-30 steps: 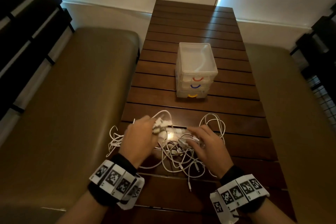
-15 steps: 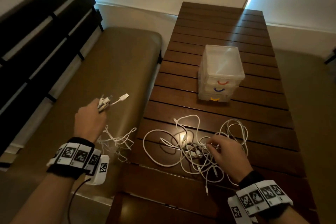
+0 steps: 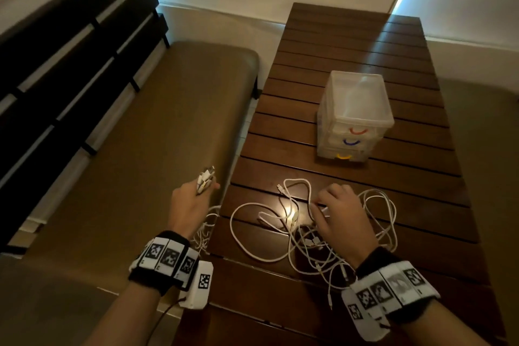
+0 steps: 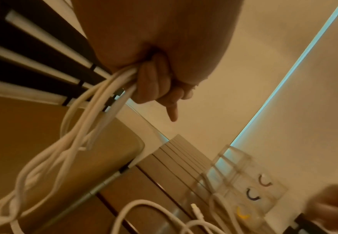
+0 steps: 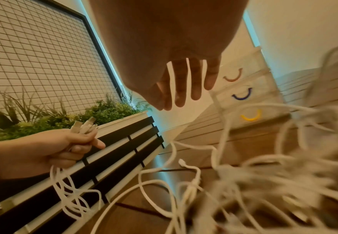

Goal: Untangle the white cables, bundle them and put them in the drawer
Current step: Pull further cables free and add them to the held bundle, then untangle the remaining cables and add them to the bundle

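Note:
A tangle of white cables (image 3: 306, 233) (image 5: 244, 182) lies on the near part of the dark slatted table (image 3: 351, 36). My left hand (image 3: 193, 199) (image 4: 154, 79) is off the table's left edge and grips several white cable ends (image 3: 205, 177) (image 5: 84, 125); their cords (image 4: 80, 126) hang down from the fist. My right hand (image 3: 337, 213) (image 5: 184, 82) hovers over the tangle with straight spread fingers and holds nothing. Farther back stands the clear three-drawer box (image 3: 354, 118) (image 5: 246, 95) with red, blue and yellow handles, its drawers closed.
A tan cushioned bench (image 3: 140, 149) runs along the table's left side, with a black slatted backrest (image 3: 64, 45) behind it. Another bench (image 3: 491, 177) is to the right. A planter with green plants (image 5: 64, 117) sits behind the backrest.
My left hand pulled a bunch of cable ends out of the tangle to the left, off the table, and holds it nearer the table edge now. My right hand stayed on the pile.

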